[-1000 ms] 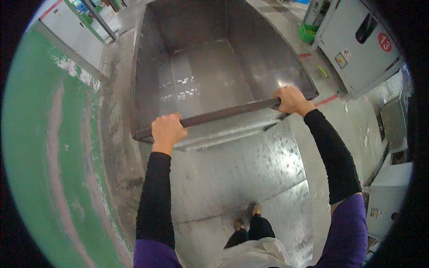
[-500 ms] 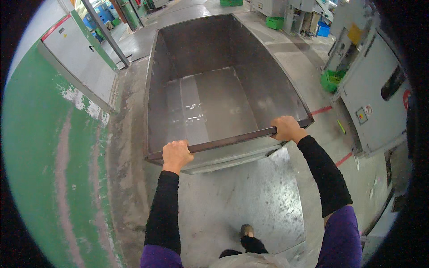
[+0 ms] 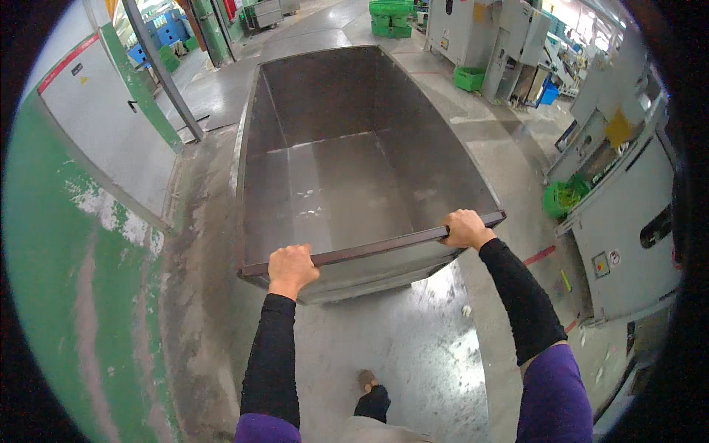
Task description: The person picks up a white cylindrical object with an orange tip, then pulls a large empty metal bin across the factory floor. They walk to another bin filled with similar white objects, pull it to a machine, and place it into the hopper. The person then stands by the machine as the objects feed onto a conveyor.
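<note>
A large empty grey metal bin cart (image 3: 332, 184) stands in front of me on the shiny concrete floor. My left hand (image 3: 290, 269) grips the left part of its near rim bar (image 3: 377, 247). My right hand (image 3: 464, 227) grips the same bar near its right end. Both arms are in black sleeves and reach forward from the lower edge. One of my feet (image 3: 367, 381) shows below, behind the cart.
A green floor strip (image 3: 66, 310) and a grey wall panel with a door (image 3: 111, 140) run along the left. Grey machine cabinets (image 3: 628, 214) line the right, with green crates (image 3: 563, 198) beside them. More green crates (image 3: 389, 16) and blue ones (image 3: 148, 50) stand far ahead.
The view has tilted up and the cart sits further ahead along the aisle, with more of the hall showing. Both hands keep the same hold on the rim bar.
</note>
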Available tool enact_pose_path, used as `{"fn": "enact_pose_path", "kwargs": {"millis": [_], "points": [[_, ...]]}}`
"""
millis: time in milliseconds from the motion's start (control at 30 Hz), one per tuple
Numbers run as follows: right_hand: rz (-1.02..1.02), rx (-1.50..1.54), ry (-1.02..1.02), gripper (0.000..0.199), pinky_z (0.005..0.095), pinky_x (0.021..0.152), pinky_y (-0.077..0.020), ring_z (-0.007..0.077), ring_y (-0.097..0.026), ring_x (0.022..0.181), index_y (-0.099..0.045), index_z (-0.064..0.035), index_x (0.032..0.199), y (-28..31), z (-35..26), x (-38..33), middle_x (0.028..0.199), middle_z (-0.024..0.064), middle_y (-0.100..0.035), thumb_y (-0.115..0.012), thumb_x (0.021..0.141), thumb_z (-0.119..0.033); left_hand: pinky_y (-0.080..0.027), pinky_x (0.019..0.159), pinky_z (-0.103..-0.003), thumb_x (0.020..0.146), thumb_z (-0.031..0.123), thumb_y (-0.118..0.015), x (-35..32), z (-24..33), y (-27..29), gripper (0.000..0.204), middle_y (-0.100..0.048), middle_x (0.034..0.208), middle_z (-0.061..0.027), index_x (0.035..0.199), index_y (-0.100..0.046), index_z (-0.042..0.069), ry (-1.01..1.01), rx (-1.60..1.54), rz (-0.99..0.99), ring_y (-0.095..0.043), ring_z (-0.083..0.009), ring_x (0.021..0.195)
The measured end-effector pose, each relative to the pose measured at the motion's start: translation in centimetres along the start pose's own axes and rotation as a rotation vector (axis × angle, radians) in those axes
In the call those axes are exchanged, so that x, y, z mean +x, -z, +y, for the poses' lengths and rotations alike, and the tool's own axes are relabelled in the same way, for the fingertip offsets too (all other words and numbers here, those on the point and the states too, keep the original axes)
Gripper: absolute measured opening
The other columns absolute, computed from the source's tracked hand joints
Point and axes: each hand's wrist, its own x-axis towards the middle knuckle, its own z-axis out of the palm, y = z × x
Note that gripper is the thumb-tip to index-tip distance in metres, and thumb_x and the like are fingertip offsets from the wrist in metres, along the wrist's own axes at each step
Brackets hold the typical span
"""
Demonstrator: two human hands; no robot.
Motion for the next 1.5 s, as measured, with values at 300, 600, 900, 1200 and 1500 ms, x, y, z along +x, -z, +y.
{"fn": "enact_pose_path", "kwargs": {"millis": [300, 600, 900, 1200, 1500], "points": [[-0.075, 0.043, 0.023, 0.032, 0.0484, 0.076, -0.0589, 0.0387, -0.074, 0.08, -0.077, -0.0086, 0.082, 4.9, 6.5, 28.9, 0.079, 0.0198, -0.073, -0.077, 0.074, -0.039, -0.06, 0.074, -0.045, 0.07, 0.032, -0.081, 28.4, -7.5, 0.8, 0.027, -0.076, 0.084, -0.0133, 0.091, -0.081, 0.015, -0.025, -0.002, 0.039, -0.075, -0.0346, 0.079], [-0.052, 0.113, 0.127, 0.036, 0.0465, 0.079, -0.059, 0.0381, -0.074, 0.084, -0.079, -0.0088, 0.088, 9.2, 13.8, 57.3, 0.084, 0.0167, -0.075, -0.079, 0.075, -0.042, -0.058, 0.073, -0.047, 0.067, 0.03, -0.079, 56.4, -13.6, 4.0, 0.024, -0.074, 0.08, -0.0159, 0.086, -0.081, 0.015, 0.025, -0.084, -0.033, -0.073, -0.0379, 0.079], [-0.096, 0.194, 0.185, 0.028, 0.0474, 0.078, -0.0599, 0.0401, -0.074, 0.081, -0.078, -0.0063, 0.083, 13.7, 19.3, 83.6, 0.081, 0.0213, -0.074, -0.072, 0.073, -0.032, -0.057, 0.078, -0.047, 0.068, 0.029, -0.086, 82.1, -20.9, 5.1, 0.029, -0.076, 0.085, -0.0119, 0.091, -0.078, 0.013, 0.063, -0.075, -0.145, -0.073, -0.0351, 0.085], [-0.06, 0.144, 0.141, 0.036, 0.0481, 0.079, -0.0587, 0.0389, -0.073, 0.084, -0.078, -0.0076, 0.088, 18.4, 19.4, 110.3, 0.084, 0.018, -0.075, -0.077, 0.077, -0.042, -0.057, 0.074, -0.048, 0.069, 0.026, -0.076, 107.7, -32.8, 4.5, 0.017, -0.074, 0.078, -0.0144, 0.083, -0.079, 0.016, 0.017, -0.042, -0.012, -0.073, -0.0364, 0.079], [-0.024, 0.173, 0.074, 0.033, 0.0478, 0.082, -0.0586, 0.0385, -0.073, 0.088, -0.078, -0.0077, 0.09, 22.6, 19.8, 137.5, 0.087, 0.0199, -0.075, -0.077, 0.077, -0.038, -0.058, 0.075, -0.047, 0.068, 0.034, -0.083, 133.9, -44.5, 6.1, 0.028, -0.074, 0.08, -0.0134, 0.087, -0.079, 0.015, 0.004, -0.042, -0.006, -0.073, -0.0349, 0.083]]}}
